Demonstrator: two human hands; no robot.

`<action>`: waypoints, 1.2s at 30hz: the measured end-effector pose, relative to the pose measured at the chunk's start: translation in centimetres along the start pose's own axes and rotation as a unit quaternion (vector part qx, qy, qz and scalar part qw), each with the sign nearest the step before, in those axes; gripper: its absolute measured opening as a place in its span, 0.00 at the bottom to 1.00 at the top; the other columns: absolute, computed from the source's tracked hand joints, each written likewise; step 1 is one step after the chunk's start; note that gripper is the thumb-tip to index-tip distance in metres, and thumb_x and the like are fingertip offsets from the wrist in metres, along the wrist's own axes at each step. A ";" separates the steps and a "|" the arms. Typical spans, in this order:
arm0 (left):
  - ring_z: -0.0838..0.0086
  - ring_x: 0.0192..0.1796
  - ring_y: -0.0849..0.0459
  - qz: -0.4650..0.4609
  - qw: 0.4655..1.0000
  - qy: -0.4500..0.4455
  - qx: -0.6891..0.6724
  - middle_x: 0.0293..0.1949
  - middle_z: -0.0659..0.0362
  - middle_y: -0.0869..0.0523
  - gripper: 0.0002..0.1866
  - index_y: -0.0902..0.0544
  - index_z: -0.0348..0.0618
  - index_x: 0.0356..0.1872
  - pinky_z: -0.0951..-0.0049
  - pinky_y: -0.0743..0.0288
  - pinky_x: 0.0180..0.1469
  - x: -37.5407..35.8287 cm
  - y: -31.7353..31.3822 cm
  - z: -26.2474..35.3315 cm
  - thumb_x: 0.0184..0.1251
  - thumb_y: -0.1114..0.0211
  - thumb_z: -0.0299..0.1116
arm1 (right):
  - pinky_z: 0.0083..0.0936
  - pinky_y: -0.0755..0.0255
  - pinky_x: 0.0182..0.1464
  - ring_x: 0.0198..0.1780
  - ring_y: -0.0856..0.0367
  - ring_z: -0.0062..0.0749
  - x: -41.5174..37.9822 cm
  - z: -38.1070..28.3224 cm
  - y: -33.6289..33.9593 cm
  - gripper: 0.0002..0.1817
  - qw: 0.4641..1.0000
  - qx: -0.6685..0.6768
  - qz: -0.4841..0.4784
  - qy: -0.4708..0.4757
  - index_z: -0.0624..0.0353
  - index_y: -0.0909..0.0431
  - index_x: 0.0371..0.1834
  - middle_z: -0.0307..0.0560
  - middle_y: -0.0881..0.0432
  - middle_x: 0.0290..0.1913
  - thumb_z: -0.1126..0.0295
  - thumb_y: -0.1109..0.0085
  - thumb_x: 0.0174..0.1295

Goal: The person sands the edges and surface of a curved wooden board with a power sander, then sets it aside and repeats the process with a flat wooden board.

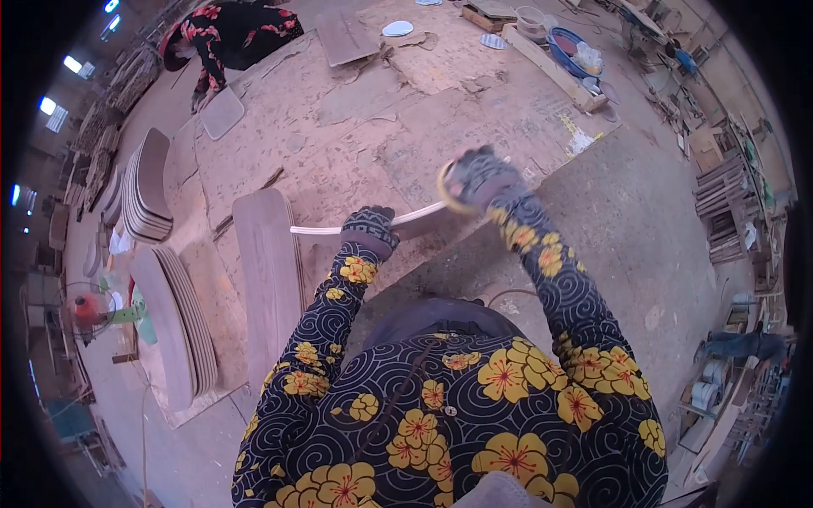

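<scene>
A curved wooden board [318, 230] stands edge-up across the front of the table, its pale layered edge facing me. My left hand [370, 229], in a patterned glove, is closed around the board left of its middle. At the board's right part is my gloved right hand [484, 179], slightly smeared by motion. Its fingers are curled on a tan ring-shaped band [446, 188] that overlaps the board's edge. Just left of my left hand lies a stack of similar curved boards [267, 271].
More curved boards [146, 190] are stacked at the left, with another stack [174, 326] nearer me by a fan [89, 311]. Across the cardboard-covered table [356, 144], a person [229, 42] bends over a board [223, 114]. A blue basin [569, 52] sits behind a wooden beam [555, 72].
</scene>
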State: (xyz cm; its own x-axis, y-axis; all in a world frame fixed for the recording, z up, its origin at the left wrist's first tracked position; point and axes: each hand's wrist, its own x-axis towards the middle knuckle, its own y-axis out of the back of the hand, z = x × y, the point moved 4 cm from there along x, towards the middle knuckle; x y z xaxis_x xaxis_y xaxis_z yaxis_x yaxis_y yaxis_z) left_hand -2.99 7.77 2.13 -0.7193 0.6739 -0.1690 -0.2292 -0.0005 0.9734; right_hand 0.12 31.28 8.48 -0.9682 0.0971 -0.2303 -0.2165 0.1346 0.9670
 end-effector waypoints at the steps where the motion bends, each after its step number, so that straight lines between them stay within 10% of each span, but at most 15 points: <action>1: 0.56 0.55 0.15 0.001 1.000 0.000 0.002 0.49 0.51 0.12 0.22 0.15 0.43 0.48 0.58 0.22 0.59 0.2 0.1 0.2 0.63 0.33 0.51 | 0.45 0.23 0.63 0.59 0.18 0.54 0.4 2.9 0.0 0.26 0.999 -0.002 0.043 -0.015 0.60 0.22 0.60 0.60 0.25 0.66 0.54 0.44 0.66; 5: 0.57 0.53 0.15 0.062 0.998 -0.023 0.002 0.46 0.52 0.12 0.19 0.15 0.45 0.46 0.58 0.22 0.57 0.2 -0.3 -0.1 0.62 0.34 0.48 | 0.44 0.21 0.59 0.51 0.14 0.49 1.2 8.4 -0.5 0.21 0.991 -0.061 0.119 0.014 0.63 0.19 0.54 0.63 0.21 0.61 0.59 0.48 0.68; 9: 0.56 0.52 0.15 0.051 0.998 -0.022 0.010 0.45 0.51 0.12 0.19 0.15 0.45 0.45 0.57 0.22 0.57 0.4 -0.8 -0.2 0.60 0.32 0.47 | 0.44 0.19 0.57 0.49 0.13 0.47 -4.4 -2.3 0.6 0.18 0.981 -0.159 0.081 0.082 0.62 0.16 0.52 0.64 0.18 0.56 0.63 0.50 0.69; 14: 0.53 0.50 0.14 0.025 0.999 -0.005 0.022 0.42 0.47 0.12 0.19 0.15 0.43 0.43 0.55 0.22 0.56 0.1 -0.1 0.6 0.57 0.30 0.45 | 0.39 0.28 0.67 0.63 0.19 0.47 -1.7 -3.6 -5.6 0.21 0.987 0.091 0.127 -0.033 0.51 0.14 0.52 0.54 0.17 0.59 0.54 0.39 0.60; 22: 0.53 0.51 0.14 0.058 0.995 -0.014 0.074 0.43 0.48 0.12 0.22 0.15 0.42 0.43 0.56 0.21 0.56 0.6 -0.7 -0.4 0.56 0.31 0.49 | 0.35 0.29 0.67 0.63 0.24 0.50 0.4 17.8 -2.7 0.22 0.990 -0.050 0.102 0.085 0.53 0.15 0.53 0.52 0.19 0.59 0.50 0.47 0.67; 29: 0.57 0.47 0.15 0.008 0.980 -0.125 0.152 0.40 0.53 0.13 0.23 0.15 0.46 0.40 0.57 0.22 0.51 8.2 0.7 1.8 0.56 0.29 0.55 | 0.35 0.23 0.55 0.55 0.20 0.42 -7.0 28.4 -13.2 0.19 0.971 0.048 0.204 -0.114 0.52 0.19 0.52 0.51 0.15 0.46 0.53 0.40 0.66; 30: 0.57 0.47 0.15 0.004 0.976 -0.145 0.162 0.40 0.53 0.13 0.22 0.15 0.46 0.40 0.57 0.22 0.52 9.7 0.9 2.2 0.57 0.30 0.54 | 0.34 0.22 0.53 0.52 0.18 0.40 -8.9 29.0 -13.2 0.18 0.940 0.161 0.234 -0.187 0.52 0.20 0.52 0.50 0.15 0.43 0.56 0.37 0.64; 32: 0.56 0.48 0.15 -0.011 0.969 -0.170 0.181 0.41 0.52 0.13 0.21 0.14 0.45 0.42 0.57 0.22 0.53 12.9 1.9 3.7 0.59 0.30 0.52 | 0.33 0.21 0.49 0.48 0.17 0.35 -13.2 30.1 -14.3 0.18 0.641 0.565 0.334 -0.398 0.49 0.22 0.49 0.48 0.16 0.39 0.61 0.28 0.58; 36: 0.55 0.52 0.15 -0.007 0.959 -0.230 0.167 0.43 0.49 0.12 0.19 0.14 0.44 0.44 0.57 0.22 0.58 16.1 3.7 8.0 0.59 0.31 0.47 | 0.29 0.22 0.40 0.37 0.19 0.32 -16.4 29.5 -12.5 0.27 0.631 0.616 0.340 -0.325 0.48 0.28 0.56 0.43 0.20 0.37 0.60 0.25 0.56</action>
State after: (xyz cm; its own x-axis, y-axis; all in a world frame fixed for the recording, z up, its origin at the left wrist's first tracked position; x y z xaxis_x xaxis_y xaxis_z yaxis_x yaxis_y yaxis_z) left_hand -10.15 24.52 4.20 -0.3352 0.9263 -0.1720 0.0417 0.1970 0.9795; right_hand 22.39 57.06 -3.05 -0.4417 0.8764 -0.1920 0.8717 0.4699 0.1391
